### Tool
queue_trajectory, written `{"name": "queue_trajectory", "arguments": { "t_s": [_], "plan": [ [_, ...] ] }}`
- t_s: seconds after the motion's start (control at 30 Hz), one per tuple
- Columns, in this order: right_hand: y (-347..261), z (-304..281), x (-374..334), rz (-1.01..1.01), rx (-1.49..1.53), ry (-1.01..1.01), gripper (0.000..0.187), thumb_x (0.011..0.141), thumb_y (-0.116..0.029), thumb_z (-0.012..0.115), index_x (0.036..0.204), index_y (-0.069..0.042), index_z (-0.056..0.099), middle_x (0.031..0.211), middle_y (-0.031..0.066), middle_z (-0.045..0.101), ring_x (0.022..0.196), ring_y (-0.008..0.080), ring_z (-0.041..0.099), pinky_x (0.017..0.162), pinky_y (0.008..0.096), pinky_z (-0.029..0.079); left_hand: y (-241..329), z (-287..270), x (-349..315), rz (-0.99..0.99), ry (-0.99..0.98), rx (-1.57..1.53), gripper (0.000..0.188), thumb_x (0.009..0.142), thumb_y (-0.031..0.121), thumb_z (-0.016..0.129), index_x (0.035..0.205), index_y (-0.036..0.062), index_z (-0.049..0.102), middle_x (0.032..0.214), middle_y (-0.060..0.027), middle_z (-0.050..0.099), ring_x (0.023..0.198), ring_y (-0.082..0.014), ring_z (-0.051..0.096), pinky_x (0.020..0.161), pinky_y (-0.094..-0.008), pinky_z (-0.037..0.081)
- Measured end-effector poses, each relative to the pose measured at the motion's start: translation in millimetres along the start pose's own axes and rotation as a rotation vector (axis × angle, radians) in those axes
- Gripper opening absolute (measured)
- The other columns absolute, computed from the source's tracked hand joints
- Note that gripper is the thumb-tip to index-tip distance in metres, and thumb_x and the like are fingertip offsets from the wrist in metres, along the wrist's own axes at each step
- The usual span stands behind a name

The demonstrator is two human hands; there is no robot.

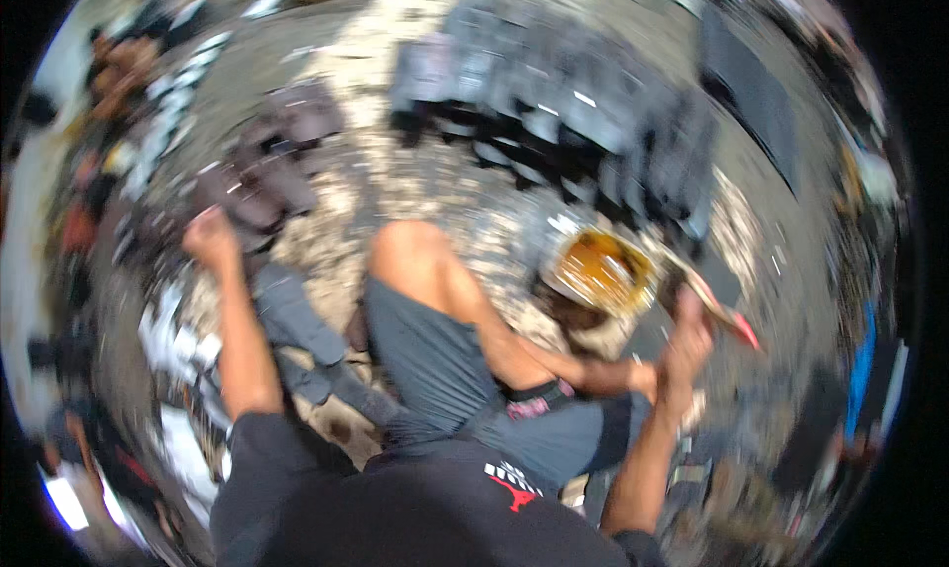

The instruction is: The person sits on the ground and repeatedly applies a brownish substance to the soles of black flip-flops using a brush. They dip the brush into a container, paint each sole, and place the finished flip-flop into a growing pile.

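Motion smears much of the picture. My left hand (212,239) is reached out far to the left, fingers curled closed beside a pile of brown, rounded, shoe-like pieces (259,183); whatever is in it cannot be made out. On the right, my right hand (687,342) appears closed around a slim, pale tool with a red end (727,317), perhaps a brush, though blur hides its exact shape. Just left of this hand sits a squarish tub (554,282) holding a shiny amber-brown substance (601,267).
Rows of dark grey, long pieces (554,87) stand packed together ahead. More flat dark pieces (297,310) lie by my left forearm. A dark panel (746,92) is at far right. My bent legs (425,300) take up the middle. Other people (124,73) sit at far left.
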State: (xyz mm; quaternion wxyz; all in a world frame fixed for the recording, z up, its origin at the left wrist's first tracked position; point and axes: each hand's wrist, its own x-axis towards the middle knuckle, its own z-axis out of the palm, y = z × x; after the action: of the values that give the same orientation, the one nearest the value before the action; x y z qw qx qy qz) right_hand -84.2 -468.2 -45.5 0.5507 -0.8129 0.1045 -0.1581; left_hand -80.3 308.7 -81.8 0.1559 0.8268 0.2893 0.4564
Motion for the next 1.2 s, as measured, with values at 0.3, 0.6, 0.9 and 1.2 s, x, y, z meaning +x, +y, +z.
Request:
{"name": "queue_trajectory", "arguments": {
  "t_s": [0.3, 0.6, 0.9, 1.2],
  "plan": [
    [17, 105, 39, -0.142, -0.716, -0.441, 0.030, 0.087, -0.034, 0.079, 0.110, -0.014, 0.077, 0.100, 0.0097, 0.077, 0.096, 0.0308, 0.070, 0.088, 0.0408, 0.052, 175, -93, -139, 0.010, -0.739, -0.565, 0.041, 0.090, 0.000, 0.051, 0.129, -0.0057, 0.059, 0.138, -0.0128, 0.059, 0.131, -0.0263, 0.053, 0.113, -0.0382, 0.036],
    [23, -37, 18, -0.045, -0.384, -0.089, 0.020, 0.093, -0.015, 0.076, 0.111, -0.007, 0.075, 0.109, 0.0095, 0.076, 0.101, 0.0175, 0.069, 0.090, 0.0343, 0.054, 226, -73, -150, -0.053, -0.863, -0.772, 0.061, 0.097, 0.013, 0.067, 0.153, 0.0028, 0.046, 0.155, -0.0134, 0.048, 0.141, -0.0255, 0.046, 0.119, -0.0385, 0.030],
    [-125, 60, 12, -0.003, 0.598, 0.003, 0.021, 0.099, -0.022, 0.071, 0.107, -0.002, 0.071, 0.097, 0.0027, 0.072, 0.087, 0.0091, 0.064, 0.076, 0.0297, 0.053, 381, -64, -245, -1.061, -1.436, -1.583, 0.062, 0.106, 0.054, 0.045, 0.137, 0.0019, 0.056, 0.125, -0.0182, 0.068, 0.094, -0.0287, 0.071, 0.084, -0.0361, 0.058],
    [-112, 92, -47, -0.373, 0.508, -0.276, 0.021, 0.094, -0.015, 0.071, 0.111, -0.002, 0.068, 0.107, 0.0107, 0.069, 0.104, 0.0241, 0.067, 0.094, 0.0373, 0.051, 373, -59, -263, -1.376, -1.560, -1.710, 0.061, 0.108, 0.043, 0.043, 0.162, 0.0192, 0.027, 0.146, -0.0128, 0.053, 0.123, -0.0259, 0.060, 0.107, -0.0429, 0.049]
  ]
}}
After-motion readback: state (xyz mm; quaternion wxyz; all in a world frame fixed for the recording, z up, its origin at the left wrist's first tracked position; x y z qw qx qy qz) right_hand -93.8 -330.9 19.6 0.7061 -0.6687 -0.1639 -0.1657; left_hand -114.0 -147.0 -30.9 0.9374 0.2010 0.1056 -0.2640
